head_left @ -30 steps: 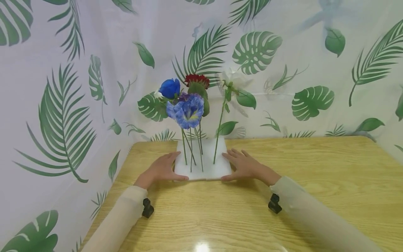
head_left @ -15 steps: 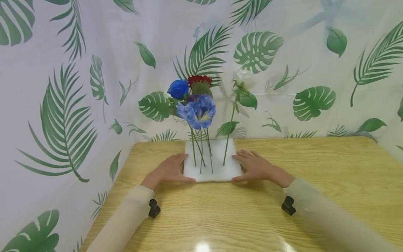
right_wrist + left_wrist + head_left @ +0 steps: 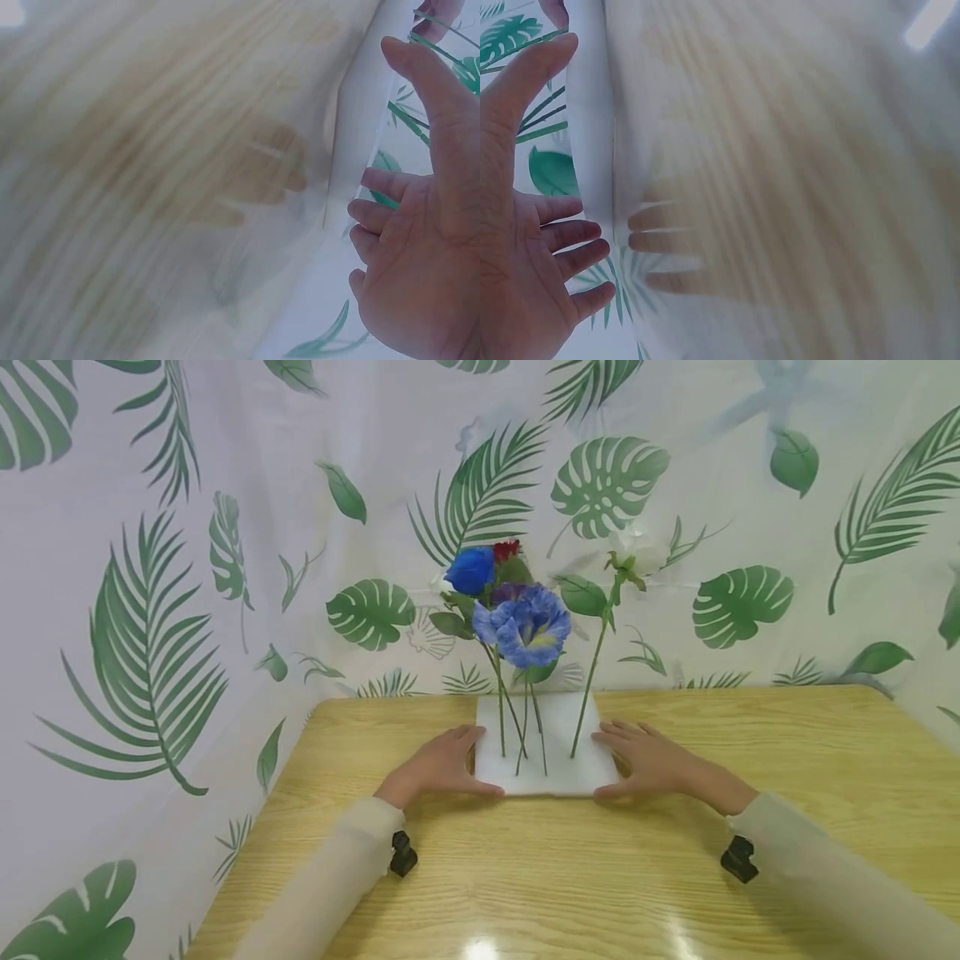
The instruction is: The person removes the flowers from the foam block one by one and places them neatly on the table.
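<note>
On the wooden table [image 3: 675, 877], the white foam block [image 3: 551, 768] sat centred. Left hand [image 3: 438, 768] at 9 o'clock and right hand [image 3: 656, 764] at 3 o'clock pressed its sides, fingers straight. Even, low pressure would have best kept the flower stems [image 3: 525, 727] upright.

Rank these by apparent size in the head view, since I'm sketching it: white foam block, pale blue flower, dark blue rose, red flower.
1. white foam block
2. pale blue flower
3. dark blue rose
4. red flower, partly hidden behind the others, so its rank is unsure.
</note>
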Demonstrator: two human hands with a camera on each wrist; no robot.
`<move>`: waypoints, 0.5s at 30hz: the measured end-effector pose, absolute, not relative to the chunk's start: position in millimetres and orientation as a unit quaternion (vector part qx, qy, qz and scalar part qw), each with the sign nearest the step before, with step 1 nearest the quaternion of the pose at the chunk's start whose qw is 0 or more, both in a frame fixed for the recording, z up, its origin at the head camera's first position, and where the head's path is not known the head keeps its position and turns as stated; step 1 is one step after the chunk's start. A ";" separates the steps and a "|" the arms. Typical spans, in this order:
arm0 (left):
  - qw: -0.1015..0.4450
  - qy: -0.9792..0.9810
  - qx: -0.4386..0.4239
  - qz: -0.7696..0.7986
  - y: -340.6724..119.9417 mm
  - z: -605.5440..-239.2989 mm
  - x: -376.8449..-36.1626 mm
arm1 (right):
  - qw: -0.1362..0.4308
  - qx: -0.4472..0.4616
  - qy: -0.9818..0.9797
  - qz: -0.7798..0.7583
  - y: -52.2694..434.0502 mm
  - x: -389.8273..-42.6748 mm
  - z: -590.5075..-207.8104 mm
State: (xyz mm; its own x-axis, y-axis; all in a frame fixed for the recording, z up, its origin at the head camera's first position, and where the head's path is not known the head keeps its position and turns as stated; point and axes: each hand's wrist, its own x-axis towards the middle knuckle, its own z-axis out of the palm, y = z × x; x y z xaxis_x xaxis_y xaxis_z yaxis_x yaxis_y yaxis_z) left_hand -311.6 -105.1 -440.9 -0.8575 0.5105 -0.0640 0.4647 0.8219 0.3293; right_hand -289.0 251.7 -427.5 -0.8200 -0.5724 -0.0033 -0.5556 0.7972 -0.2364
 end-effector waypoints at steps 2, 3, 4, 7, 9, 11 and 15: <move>0.074 0.950 0.262 0.156 -96.8 -441.6 -312.1 | 0.035 -0.294 0.949 -0.110 260.3 -286.9 -428.4; 0.073 0.949 0.265 0.155 -92.7 -442.2 -312.4 | 0.034 -0.292 0.950 -0.107 264.8 -286.0 -429.0; 0.073 0.948 0.267 0.154 -88.6 -442.3 -312.5 | 0.033 -0.290 0.951 -0.105 269.3 -285.2 -429.5; 0.076 0.948 0.271 0.146 -76.4 -442.5 -312.8 | 0.029 -0.289 0.952 -0.100 282.1 -283.6 -430.4; 0.074 0.949 0.274 0.137 -68.2 -442.6 -313.6 | 0.027 -0.289 0.952 -0.099 289.7 -281.7 -429.3; 0.075 0.949 0.276 0.134 -60.1 -441.1 -313.9 | 0.027 -0.289 0.952 -0.100 296.7 -279.7 -427.7; 0.078 0.946 0.285 0.135 -44.2 -436.2 -313.5 | 0.030 -0.281 0.954 -0.101 310.7 -275.9 -424.6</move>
State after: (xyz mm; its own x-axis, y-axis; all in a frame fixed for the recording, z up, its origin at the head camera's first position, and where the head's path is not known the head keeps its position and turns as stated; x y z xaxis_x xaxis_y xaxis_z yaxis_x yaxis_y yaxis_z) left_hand -313.5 -44.2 -436.2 -0.8256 0.5598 -0.0709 0.5176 0.8013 0.3002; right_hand -275.9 310.7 -424.6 -0.8398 -0.5429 -0.0002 -0.5308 0.8212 -0.2093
